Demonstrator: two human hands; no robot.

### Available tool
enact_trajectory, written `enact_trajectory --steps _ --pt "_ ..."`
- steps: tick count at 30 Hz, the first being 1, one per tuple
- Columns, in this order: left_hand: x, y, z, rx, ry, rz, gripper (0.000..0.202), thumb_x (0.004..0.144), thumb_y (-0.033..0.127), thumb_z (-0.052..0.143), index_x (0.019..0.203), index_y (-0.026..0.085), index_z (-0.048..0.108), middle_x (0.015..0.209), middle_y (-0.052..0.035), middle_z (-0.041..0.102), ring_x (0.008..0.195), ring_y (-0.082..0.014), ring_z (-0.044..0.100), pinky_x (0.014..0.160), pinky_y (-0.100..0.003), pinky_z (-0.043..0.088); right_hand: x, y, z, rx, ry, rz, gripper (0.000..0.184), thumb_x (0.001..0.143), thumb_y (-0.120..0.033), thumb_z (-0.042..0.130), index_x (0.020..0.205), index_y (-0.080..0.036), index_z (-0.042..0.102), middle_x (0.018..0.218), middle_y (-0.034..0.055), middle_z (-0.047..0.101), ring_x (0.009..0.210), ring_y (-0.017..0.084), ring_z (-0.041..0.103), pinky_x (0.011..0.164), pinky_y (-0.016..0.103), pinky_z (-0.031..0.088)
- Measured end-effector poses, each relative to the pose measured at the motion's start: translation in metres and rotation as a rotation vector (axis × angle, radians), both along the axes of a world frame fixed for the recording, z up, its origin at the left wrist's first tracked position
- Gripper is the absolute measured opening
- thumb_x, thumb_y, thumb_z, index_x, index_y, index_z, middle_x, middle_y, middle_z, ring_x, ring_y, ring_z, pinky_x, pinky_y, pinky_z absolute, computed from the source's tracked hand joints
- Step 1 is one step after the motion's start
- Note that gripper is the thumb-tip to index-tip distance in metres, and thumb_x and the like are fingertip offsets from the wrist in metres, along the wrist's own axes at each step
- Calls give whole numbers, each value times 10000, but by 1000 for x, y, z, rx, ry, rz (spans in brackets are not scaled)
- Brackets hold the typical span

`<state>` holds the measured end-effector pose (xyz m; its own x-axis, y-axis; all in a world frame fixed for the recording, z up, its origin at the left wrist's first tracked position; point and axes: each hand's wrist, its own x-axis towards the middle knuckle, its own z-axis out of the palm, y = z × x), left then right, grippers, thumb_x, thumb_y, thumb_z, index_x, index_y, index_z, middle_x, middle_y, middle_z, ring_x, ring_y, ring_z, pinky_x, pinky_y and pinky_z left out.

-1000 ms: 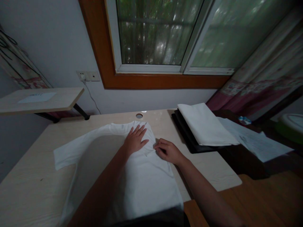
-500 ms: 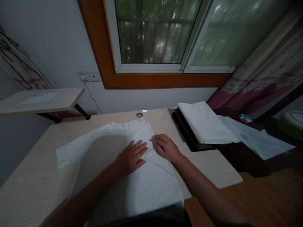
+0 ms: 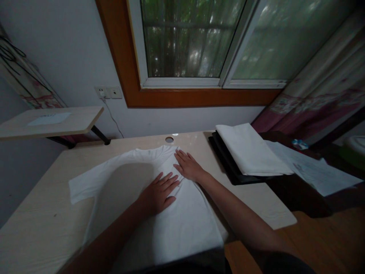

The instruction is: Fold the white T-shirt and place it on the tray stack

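A white T-shirt [image 3: 176, 224] lies spread on the pale wooden table [image 3: 37, 201], its collar toward the window and one sleeve stretched out to the left. The sleeve on the right is folded in over the shirt's body. My left hand [image 3: 159, 192] rests flat on the chest of the shirt, fingers spread. Farther up, my right hand [image 3: 188, 165] lies flat near the right shoulder, fingers stretched toward the collar. Small creases show in the cloth between the two hands. The shirt's bottom edge reaches the near side of the table, where dark clothing borders it.
Folded white cloth [image 3: 251, 148] lies on a black folded stack [image 3: 228, 163] at the right. Beyond it is a printed sheet [image 3: 316, 167]. A raised shelf [image 3: 82, 118] with a paper stands at the back left. The table has a round cable hole [image 3: 169, 140] near the wall.
My right hand has moved up and slightly left, from the shirt's side edge to near the shoulder, and its fingers have flattened out. My left hand has stayed nearly in place.
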<state>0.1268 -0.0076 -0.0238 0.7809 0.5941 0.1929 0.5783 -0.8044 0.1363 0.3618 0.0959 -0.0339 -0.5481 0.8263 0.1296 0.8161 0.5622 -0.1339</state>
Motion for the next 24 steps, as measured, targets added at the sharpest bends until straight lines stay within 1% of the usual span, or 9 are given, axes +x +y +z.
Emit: enact_trajectory --steps 4,9,16,19,24 --pt "0 -1 0 8 -6 12 598 1020 420 451 1575 233 331 1650 -55 323 1554 -244 208 1272 -490 154 4 18 2 -54 -23 -20 655 1077 -535 317 1604 -146 293 1671 103 178 1555 280 129 1248 529 196" --pt "-1 0 0 22 -32 -7 563 1006 406 492 1549 294 391 1643 -46 341 1546 -254 236 1260 -502 179 6 30 0 -70 -30 -24 648 1076 -560 260 1617 -204 271 1678 59 156 1552 291 139 1244 549 193" --pt "-4 0 2 15 -22 -10 533 1002 397 509 1523 315 434 1635 -43 357 1538 -258 260 1249 -507 210 10 31 -5 -39 20 -13 660 1070 -580 255 1618 -213 271 1675 48 179 1554 271 139 1254 529 170" --pt "-5 0 2 15 -21 -12 533 1002 386 509 1523 308 434 1638 -45 351 1537 -260 262 1249 -511 215 12 31 -6 -36 46 0 666 1066 -585 282 1613 -205 284 1675 48 173 1553 264 142 1257 517 166" --pt "-7 0 2 11 -21 -15 539 1003 373 502 1531 305 421 1639 -48 348 1542 -259 248 1248 -521 220 16 24 -6 -52 124 19 663 1056 -583 352 1610 -225 287 1672 64 190 1548 250 171 1254 510 182"
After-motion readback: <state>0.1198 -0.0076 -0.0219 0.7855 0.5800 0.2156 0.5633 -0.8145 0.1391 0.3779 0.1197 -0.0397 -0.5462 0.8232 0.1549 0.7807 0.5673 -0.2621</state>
